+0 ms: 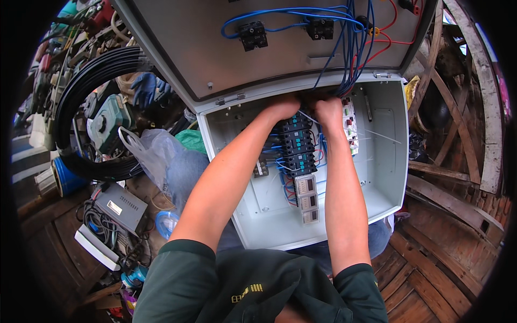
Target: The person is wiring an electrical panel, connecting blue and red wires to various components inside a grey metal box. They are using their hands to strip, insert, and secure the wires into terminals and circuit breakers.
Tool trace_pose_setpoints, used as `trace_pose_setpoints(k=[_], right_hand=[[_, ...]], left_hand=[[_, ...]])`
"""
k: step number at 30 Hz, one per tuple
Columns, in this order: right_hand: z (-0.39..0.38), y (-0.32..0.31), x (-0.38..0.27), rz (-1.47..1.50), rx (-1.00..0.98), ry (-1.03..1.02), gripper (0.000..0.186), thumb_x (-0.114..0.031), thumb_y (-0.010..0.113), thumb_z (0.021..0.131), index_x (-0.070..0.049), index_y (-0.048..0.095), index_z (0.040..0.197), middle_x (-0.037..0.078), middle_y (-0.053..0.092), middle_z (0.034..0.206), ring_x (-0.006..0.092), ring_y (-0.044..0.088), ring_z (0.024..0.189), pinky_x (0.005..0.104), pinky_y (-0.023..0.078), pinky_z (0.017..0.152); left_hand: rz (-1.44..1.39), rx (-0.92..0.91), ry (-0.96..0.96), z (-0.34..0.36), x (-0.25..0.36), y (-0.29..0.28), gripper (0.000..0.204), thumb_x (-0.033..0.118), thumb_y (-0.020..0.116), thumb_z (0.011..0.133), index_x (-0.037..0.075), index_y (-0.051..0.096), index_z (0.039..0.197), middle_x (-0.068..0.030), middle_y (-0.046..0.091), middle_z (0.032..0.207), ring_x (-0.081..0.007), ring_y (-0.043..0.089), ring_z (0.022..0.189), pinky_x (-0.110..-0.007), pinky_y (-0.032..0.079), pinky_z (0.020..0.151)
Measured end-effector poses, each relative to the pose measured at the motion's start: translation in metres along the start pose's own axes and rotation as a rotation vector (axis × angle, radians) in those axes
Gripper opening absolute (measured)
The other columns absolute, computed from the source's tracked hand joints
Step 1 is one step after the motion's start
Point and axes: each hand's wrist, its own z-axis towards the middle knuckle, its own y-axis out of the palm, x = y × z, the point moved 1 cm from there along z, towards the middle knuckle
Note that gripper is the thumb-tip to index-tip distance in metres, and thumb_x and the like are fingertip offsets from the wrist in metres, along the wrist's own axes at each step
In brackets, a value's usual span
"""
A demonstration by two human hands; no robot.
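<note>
While the grey enclosure (385,161) stands open, both hands are up at its upper edge, right of the middle, where the blue and red wire bundle (353,54) comes down from the lid (258,70). Left hand (284,107) curled, fingertips hidden, can't tell what it grasps. Right hand (328,111) clenched just below the bundle, fingers mostly hidden, hold unclear. Thin white strip (308,117) shows between the hands; a white length also sticks out past the right forearm toward the enclosure's right edge. Black switchgear row (298,144) runs down the middle, clear-fronted modules (308,202) under it, near the lower edge.
</note>
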Motion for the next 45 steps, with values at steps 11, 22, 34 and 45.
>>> trace_pose_setpoints(k=[11, 22, 34, 45], right_hand=[[0.004, 0.001, 0.002, 0.016, -0.022, 0.042, 0.027, 0.005, 0.061, 0.074, 0.005, 0.074, 0.097, 0.009, 0.072, 0.084, 0.0153, 0.062, 0.067, 0.0301, 0.048, 0.06], [0.019, 0.003, 0.014, -0.064, 0.033, 0.008, 0.021, 0.002, 0.069, 0.071, 0.003, 0.073, 0.091, 0.005, 0.068, 0.077, 0.0133, 0.06, 0.064, 0.0296, 0.045, 0.057], [0.008, 0.009, -0.001, 0.01, -0.077, 0.059, 0.028, -0.007, 0.071, 0.077, 0.004, 0.071, 0.102, 0.012, 0.074, 0.096, 0.0181, 0.066, 0.083, 0.0326, 0.052, 0.075], [0.02, 0.019, 0.012, -0.371, 0.183, -0.111, 0.04, -0.028, 0.069, 0.077, 0.001, 0.071, 0.104, 0.03, 0.068, 0.103, 0.0434, 0.065, 0.106, 0.0442, 0.053, 0.091]], left_hand=[[0.007, 0.002, -0.026, -0.001, 0.001, 0.0, 0.035, 0.019, 0.051, 0.091, 0.0, 0.066, 0.117, -0.0268, 0.064, 0.122, -0.0407, 0.06, 0.114, -0.045, 0.047, 0.098], [-0.006, -0.033, -0.021, -0.003, 0.008, -0.003, 0.036, 0.018, 0.049, 0.093, 0.001, 0.064, 0.121, -0.0272, 0.062, 0.125, -0.0418, 0.058, 0.117, -0.046, 0.046, 0.1], [-0.108, 0.003, 0.045, -0.007, -0.009, -0.005, 0.037, 0.024, 0.051, 0.095, 0.003, 0.064, 0.123, -0.0245, 0.062, 0.127, -0.0391, 0.058, 0.118, -0.043, 0.044, 0.103], [-0.208, 0.05, 0.125, -0.003, -0.002, 0.003, 0.037, 0.018, 0.057, 0.09, 0.002, 0.065, 0.122, -0.0237, 0.063, 0.127, -0.0355, 0.059, 0.118, -0.042, 0.043, 0.104]])
